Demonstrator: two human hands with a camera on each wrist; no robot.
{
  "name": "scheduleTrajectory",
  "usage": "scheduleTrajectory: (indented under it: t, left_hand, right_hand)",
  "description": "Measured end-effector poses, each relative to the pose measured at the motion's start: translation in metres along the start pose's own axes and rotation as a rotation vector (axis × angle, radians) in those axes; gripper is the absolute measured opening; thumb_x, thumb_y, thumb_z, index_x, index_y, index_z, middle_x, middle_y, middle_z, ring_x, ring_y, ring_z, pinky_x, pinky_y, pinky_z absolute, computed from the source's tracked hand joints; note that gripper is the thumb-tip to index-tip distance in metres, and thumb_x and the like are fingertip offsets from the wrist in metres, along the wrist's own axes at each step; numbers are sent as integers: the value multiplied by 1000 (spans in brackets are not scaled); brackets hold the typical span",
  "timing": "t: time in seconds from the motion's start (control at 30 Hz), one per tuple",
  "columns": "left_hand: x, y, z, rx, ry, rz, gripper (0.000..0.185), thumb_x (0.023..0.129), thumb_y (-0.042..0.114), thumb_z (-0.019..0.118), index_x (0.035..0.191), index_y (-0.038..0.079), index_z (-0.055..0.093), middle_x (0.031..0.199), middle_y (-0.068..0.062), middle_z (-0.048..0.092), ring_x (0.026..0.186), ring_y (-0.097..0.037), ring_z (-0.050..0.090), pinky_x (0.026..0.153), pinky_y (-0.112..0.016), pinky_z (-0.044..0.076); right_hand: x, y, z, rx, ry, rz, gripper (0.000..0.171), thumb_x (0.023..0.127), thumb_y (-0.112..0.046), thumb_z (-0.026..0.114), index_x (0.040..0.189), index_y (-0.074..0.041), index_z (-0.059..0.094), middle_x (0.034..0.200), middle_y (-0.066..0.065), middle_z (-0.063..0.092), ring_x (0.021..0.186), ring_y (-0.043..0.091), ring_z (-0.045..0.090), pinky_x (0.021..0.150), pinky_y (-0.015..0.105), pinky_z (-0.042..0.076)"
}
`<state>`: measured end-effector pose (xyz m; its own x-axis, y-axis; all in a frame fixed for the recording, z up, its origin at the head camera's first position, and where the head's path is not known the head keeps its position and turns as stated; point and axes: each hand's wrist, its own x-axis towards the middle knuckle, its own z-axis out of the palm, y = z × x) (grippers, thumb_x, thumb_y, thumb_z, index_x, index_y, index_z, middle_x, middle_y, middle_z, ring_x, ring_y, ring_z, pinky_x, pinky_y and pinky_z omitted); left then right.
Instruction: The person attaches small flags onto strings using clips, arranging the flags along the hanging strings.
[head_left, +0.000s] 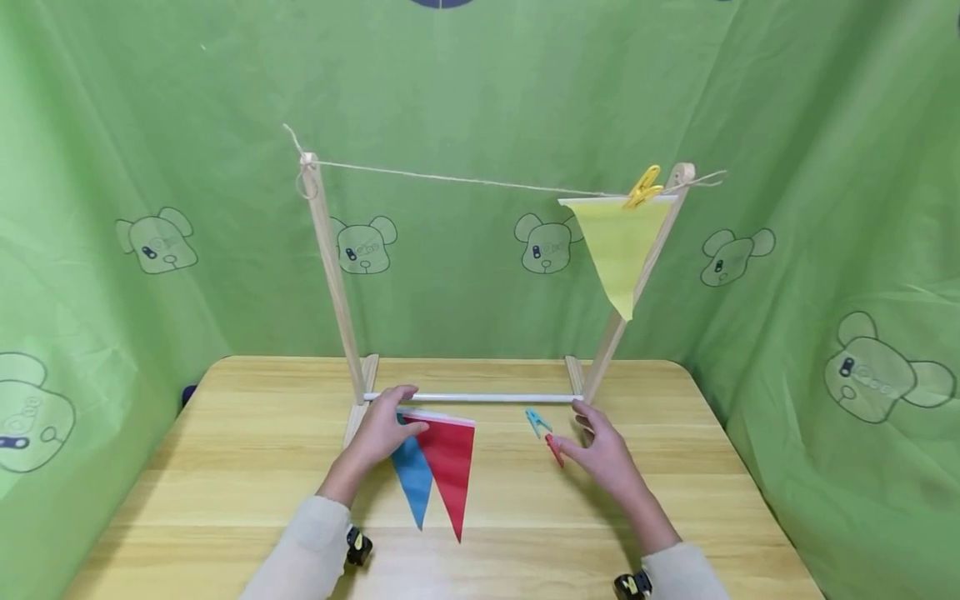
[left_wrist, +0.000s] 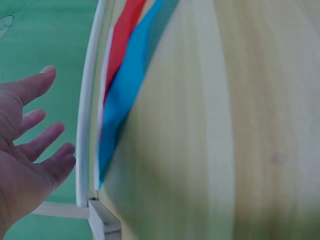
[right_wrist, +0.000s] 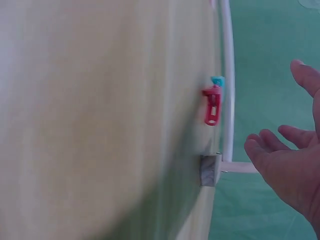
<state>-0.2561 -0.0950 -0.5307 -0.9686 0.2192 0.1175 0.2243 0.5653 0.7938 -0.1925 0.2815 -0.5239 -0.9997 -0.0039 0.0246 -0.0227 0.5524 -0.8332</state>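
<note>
Red pennant [head_left: 452, 467] and blue pennant [head_left: 414, 479] lie overlapped on the table, their white top edges toward the rod. Over their upper left end hovers my left hand [head_left: 386, 427], fingers relaxed and apart; the left wrist view shows the palm holding nothing. My right hand [head_left: 606, 450] is beside a red clothespin [head_left: 554, 450] and a light-blue clothespin [head_left: 537, 422], its fingers loosely bent and free of both in the right wrist view. A yellow pennant [head_left: 618, 250] hangs from the string [head_left: 450, 177] near the right post, clipped by a yellow clothespin [head_left: 643, 187].
Two wooden posts, left [head_left: 333, 283] and right [head_left: 613, 329], stand on feet at the table's back, joined low down by a white rod [head_left: 495, 397]. The string is tied between their tops. A green curtain [head_left: 465, 92] surrounds the wooden table [head_left: 525, 550].
</note>
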Motion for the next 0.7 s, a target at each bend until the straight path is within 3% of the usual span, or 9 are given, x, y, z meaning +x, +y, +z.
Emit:
scheduleTrajectory:
  t: [0.23, 0.47, 0.7]
  left_hand:
    - [0, -9, 1, 33, 22, -8, 60, 85, 13, 86, 138, 2, 60, 135, -19, 61, 128, -37, 57, 111, -53, 47]
    - [3, -12, 2, 81, 21, -29, 58, 85, 14, 85, 137, 1, 61, 134, -19, 62, 127, -37, 57, 111, -51, 47]
    - [4, -18, 7, 115, 29, -34, 53, 85, 14, 85, 132, -2, 64, 124, -19, 64, 115, -34, 60, 104, -49, 52]
  right_hand:
    - [-3, 5, 9, -109, -17, -12, 83, 92, -27, 80, 156, 2, 36, 155, 26, 43, 140, 47, 48, 113, 54, 43]
    - [-4, 9, 13, -222, -23, -1, 75, 90, -25, 81, 150, 4, 45, 143, 26, 55, 128, 43, 58, 109, 55, 49]
    - [-5, 12, 14, -304, -40, 7, 72, 87, -23, 83, 145, 6, 50, 134, 26, 60, 116, 36, 62, 101, 53, 54]
